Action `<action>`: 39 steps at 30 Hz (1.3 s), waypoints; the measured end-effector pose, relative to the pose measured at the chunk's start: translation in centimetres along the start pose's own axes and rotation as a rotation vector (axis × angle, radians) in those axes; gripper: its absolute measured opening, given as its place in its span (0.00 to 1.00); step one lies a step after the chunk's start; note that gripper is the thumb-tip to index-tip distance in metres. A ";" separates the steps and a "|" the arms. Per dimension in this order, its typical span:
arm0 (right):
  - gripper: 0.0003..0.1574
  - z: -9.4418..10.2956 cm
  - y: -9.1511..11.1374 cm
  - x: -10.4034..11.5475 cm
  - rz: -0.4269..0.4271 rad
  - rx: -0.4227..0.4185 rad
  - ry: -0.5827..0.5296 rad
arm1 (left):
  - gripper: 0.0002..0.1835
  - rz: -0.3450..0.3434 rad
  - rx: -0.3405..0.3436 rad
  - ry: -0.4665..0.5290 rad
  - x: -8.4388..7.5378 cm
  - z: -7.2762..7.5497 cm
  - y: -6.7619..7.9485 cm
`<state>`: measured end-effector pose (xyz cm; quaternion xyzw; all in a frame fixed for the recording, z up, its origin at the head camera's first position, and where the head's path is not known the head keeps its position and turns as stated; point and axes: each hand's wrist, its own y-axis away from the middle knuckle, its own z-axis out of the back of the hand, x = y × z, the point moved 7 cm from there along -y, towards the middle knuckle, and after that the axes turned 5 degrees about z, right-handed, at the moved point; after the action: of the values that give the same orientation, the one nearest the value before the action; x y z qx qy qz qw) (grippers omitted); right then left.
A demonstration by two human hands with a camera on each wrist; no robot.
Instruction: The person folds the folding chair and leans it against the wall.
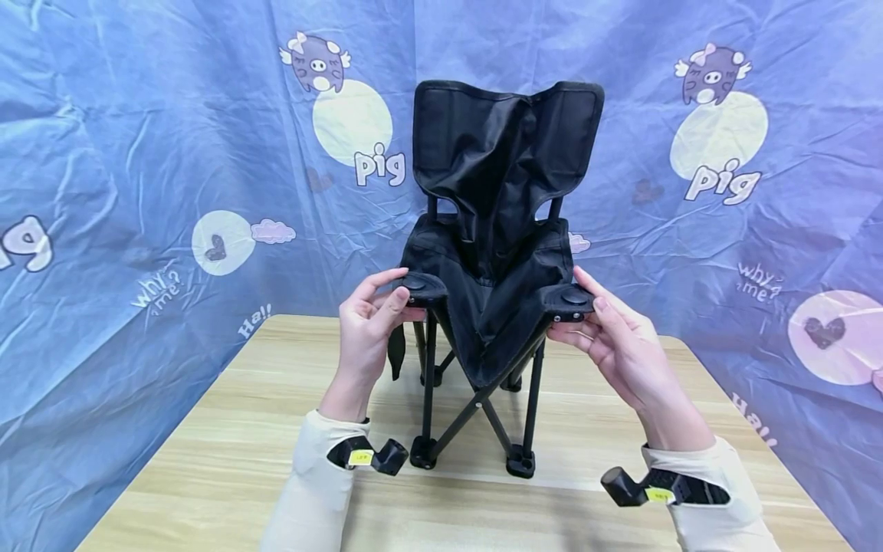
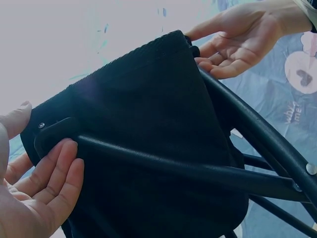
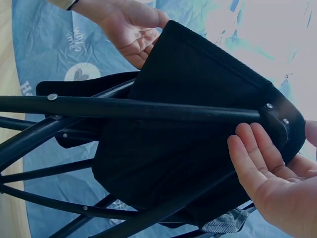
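A small black folding chair (image 1: 500, 261) stands partly unfolded on the table, its fabric seat sagging into a V and its legs crossed at the front. My left hand (image 1: 366, 330) pinches the seat's left front corner, thumb at the edge and fingers reaching beneath. At the opposite front corner, my right hand (image 1: 624, 345) holds on the same way. From below, the left wrist view has the left fingers (image 2: 67, 166) against a black plastic end piece by the frame tube (image 2: 173, 166). The right wrist view has the right fingers (image 3: 255, 148) beside a riveted corner bracket (image 3: 277, 121).
The chair's plastic feet (image 1: 424, 452) rest on a light wood-grain table (image 1: 228, 445). A black strap (image 1: 396, 353) dangles at the chair's left side. Behind the table hangs a blue cloth (image 1: 207, 115) printed with pigs and words. Each wrist wears a black camera mount (image 1: 372, 454).
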<state>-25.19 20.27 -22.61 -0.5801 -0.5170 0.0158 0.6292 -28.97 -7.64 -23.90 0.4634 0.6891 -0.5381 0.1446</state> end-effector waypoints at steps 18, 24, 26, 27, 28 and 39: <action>0.27 -0.4 -0.7 -0.2 -0.010 -0.020 0.049 | 0.35 0.002 0.002 -0.002 0.0 -1.1 -0.5; 0.27 -0.7 -1.1 -0.2 -0.009 -0.018 0.050 | 0.31 0.001 0.014 -0.021 0.0 -1.7 -0.4; 0.27 -0.9 -1.2 -0.2 -0.010 -0.017 0.043 | 0.23 0.006 0.013 -0.029 0.0 -2.0 -0.5; 0.27 -1.0 -1.3 -0.2 -0.010 -0.015 0.046 | 0.21 0.007 0.014 -0.032 0.0 -2.1 -0.5; 0.27 -1.1 -1.4 -0.3 -0.010 -0.013 0.047 | 0.18 0.009 0.014 -0.035 0.0 -2.2 -0.5; 0.27 -1.6 -2.1 -0.8 -0.041 -0.025 0.102 | 0.15 0.011 0.027 -0.060 -0.2 -3.3 -0.6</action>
<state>-25.73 17.94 -21.20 -0.5774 -0.4959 -0.0331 0.6477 -28.34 -4.82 -22.11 0.4525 0.6746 -0.5603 0.1620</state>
